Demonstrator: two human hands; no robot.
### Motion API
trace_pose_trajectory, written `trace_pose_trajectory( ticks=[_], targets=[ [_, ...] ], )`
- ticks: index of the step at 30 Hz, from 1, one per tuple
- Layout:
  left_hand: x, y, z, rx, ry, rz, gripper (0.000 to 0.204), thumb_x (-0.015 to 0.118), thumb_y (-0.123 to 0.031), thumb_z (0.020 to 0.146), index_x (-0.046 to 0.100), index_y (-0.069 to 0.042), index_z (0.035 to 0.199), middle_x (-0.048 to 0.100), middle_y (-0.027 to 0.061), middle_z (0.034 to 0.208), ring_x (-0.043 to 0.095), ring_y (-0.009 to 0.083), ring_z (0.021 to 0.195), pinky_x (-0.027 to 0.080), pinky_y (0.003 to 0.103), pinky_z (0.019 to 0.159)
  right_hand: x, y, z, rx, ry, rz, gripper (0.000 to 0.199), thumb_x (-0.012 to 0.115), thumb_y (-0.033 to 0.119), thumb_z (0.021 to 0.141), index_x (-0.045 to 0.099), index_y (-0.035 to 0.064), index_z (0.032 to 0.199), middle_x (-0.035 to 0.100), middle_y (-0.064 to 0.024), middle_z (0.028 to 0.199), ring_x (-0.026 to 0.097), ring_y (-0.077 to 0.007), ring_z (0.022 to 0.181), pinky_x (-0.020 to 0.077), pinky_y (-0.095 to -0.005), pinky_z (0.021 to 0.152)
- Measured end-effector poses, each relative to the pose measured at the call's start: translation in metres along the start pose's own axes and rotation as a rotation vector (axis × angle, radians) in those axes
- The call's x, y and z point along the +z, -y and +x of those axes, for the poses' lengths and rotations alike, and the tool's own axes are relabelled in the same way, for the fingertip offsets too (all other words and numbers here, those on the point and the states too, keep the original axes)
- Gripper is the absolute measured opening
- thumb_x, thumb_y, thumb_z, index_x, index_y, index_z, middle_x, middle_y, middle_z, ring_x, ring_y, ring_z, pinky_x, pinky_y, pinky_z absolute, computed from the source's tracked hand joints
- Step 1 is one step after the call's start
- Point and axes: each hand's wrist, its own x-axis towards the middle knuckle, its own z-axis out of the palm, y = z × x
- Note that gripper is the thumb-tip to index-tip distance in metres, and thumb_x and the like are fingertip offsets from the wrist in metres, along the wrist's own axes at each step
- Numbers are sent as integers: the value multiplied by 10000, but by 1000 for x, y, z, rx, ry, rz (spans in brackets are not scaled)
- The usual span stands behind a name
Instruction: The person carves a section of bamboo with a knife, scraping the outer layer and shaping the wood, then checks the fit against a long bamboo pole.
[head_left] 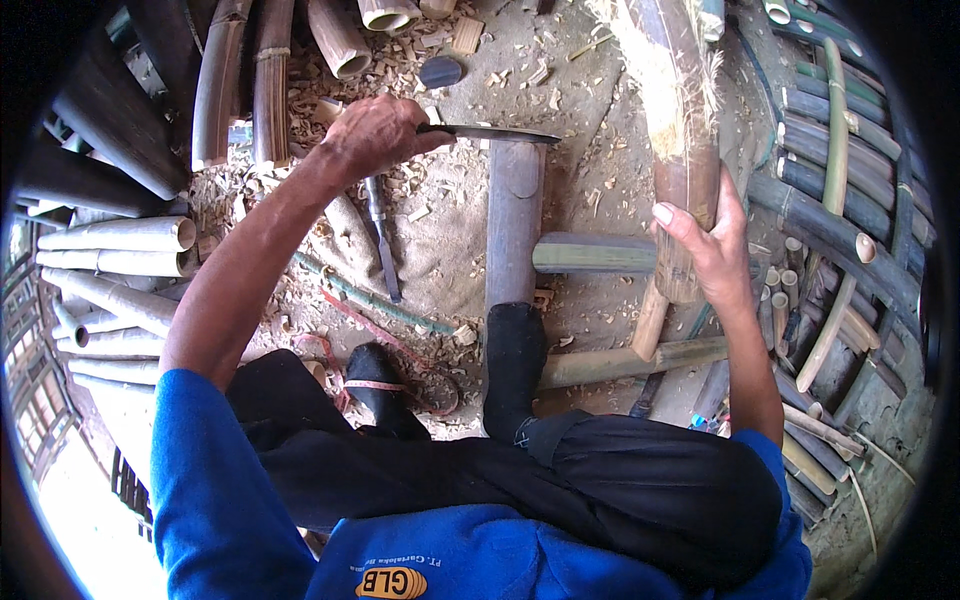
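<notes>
My left hand is closed round the handle of a knife, its thin dark blade pointing right. The blade lies level across the top end of a thick bamboo piece; whether it touches I cannot tell. My right hand is wrapped round the lower part of a wide bamboo pole, thumb in front. Higher up, that pole is pale and scraped, with frayed fibres along its edges, and it runs out of view at the top. A foot in a black sock presses against the near end of the thick bamboo piece.
A chisel lies on the ground among wood chips. Cut bamboo poles are stacked at the left, more at the top. A bamboo rack stands at the right. A red strap lies by my other foot.
</notes>
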Motion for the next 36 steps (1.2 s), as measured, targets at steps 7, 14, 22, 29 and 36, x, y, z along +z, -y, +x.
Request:
trace_pose_trajectory(
  ticks=[7, 14, 22, 29, 36],
  targets=[
    [-5, -13, 12, -144, 238, 82, 640, 489, -667, 927, 671, -66, 806, 551, 23, 573, 447, 108, 428, 401, 288, 359, 19, 7, 44, 338, 410, -725, 932, 790, 297, 810, 272, -111, 1469, 565, -258, 1323, 602, -328, 1191, 487, -411, 1059],
    [-8, 5, 2, -145, 275, 41, 626, 497, -657, 933, 655, -61, 830, 527, 19, 602, 457, 117, 484, 425, 308, 424, 21, 64, 45, -231, -9, -92, 717, 754, 243, 853, 399, -72, 1390, 572, -187, 1240, 606, -219, 1096, 522, -366, 949],
    [-3, 9, 12, -118, 298, -26, 600, 545, -626, 930, 653, -47, 816, 524, 14, 609, 445, 109, 489, 413, 305, 424, 5, 60, 64, 60, 317, -695, 980, 785, 303, 830, 223, -149, 1493, 438, -318, 1447, 494, -383, 1326, 439, -410, 1109],
    [13, 15, 16, -6, 129, -61, 672, 531, -699, 880, 630, -55, 712, 503, 24, 557, 427, 133, 431, 404, 329, 403, 39, 32, 44, -445, -150, -51, 662, 745, 243, 853, 411, -99, 1311, 563, -220, 1217, 599, -248, 1098, 501, -348, 946],
    [6, 20, 16, -32, 271, -98, 708, 517, -714, 879, 618, -51, 652, 481, 22, 527, 439, 139, 427, 390, 340, 385, -9, 87, 70, -64, 329, -218, 870, 751, 268, 854, 289, -138, 1470, 585, -291, 1256, 657, -292, 1055, 548, -339, 913]
  ],
)
